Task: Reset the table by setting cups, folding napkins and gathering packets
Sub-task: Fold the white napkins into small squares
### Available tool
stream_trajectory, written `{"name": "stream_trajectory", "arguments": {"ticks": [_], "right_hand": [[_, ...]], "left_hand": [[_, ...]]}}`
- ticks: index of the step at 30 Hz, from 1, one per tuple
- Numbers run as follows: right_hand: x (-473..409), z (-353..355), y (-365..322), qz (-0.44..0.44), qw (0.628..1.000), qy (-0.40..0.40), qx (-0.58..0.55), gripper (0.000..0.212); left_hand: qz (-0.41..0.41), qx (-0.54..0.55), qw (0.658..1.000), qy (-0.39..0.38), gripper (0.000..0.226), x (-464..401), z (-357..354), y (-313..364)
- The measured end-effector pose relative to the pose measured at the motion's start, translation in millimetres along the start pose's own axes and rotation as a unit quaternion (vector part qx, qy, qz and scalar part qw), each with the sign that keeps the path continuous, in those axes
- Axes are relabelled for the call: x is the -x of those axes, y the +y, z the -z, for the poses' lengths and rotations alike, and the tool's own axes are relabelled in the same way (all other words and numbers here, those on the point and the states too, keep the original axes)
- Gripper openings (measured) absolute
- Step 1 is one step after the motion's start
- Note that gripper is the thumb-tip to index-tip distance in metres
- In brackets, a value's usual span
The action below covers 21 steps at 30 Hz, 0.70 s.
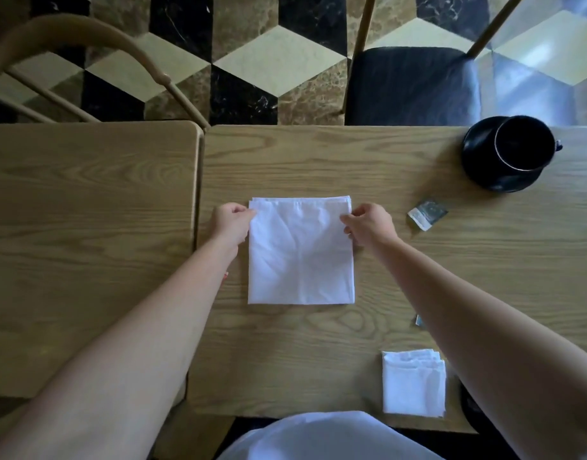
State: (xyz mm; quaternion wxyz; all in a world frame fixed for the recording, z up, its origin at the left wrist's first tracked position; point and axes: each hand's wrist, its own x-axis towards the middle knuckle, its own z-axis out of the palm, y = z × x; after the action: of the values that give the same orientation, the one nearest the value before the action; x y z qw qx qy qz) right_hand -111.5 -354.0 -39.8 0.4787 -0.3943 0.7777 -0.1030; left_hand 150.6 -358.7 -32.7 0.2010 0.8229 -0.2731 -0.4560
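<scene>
A white napkin (300,257) lies folded into a square in the middle of the wooden table (318,353). My left hand (230,222) pinches its far left corner and my right hand (368,224) pinches its far right corner. A smaller folded napkin (413,383) sits near the front edge at the right. A black cup (523,144) stands on a black saucer (484,175) at the far right. A dark packet (427,214) lies between cup and napkin. Another packet (418,320) peeks out beside my right forearm, mostly hidden.
A second wooden table (86,227) adjoins on the left with a narrow gap between. A curved wooden chair (86,38) stands behind it and a chair with a dark seat (411,84) behind the right table. A small red-edged scrap (225,274) shows beside my left forearm.
</scene>
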Motion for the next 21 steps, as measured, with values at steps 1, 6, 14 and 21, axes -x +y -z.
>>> {"name": "stream_trajectory", "arguments": {"ticks": [1, 6, 14, 21], "right_hand": [[5, 0, -1, 0.000, 1.000, 0.011, -0.008, 0.016], [71, -14, 18, 0.177, 0.957, -0.013, 0.228, 0.012], [146, -79, 58, 0.279, 0.893, -0.148, 0.320, 0.028], [140, -66, 72, 0.236, 0.889, -0.096, 0.380, 0.024]], "left_hand": [[-0.003, -0.007, 1.000, 0.013, 0.011, 5, 1, 1], [-0.391, -0.341, 0.855, 0.019, 0.015, 66, 5, -26], [-0.404, -0.471, 0.760, -0.193, 0.028, 125, -13, -105], [-0.343, -0.526, 0.757, -0.181, 0.025, 116, -5, -98]]}}
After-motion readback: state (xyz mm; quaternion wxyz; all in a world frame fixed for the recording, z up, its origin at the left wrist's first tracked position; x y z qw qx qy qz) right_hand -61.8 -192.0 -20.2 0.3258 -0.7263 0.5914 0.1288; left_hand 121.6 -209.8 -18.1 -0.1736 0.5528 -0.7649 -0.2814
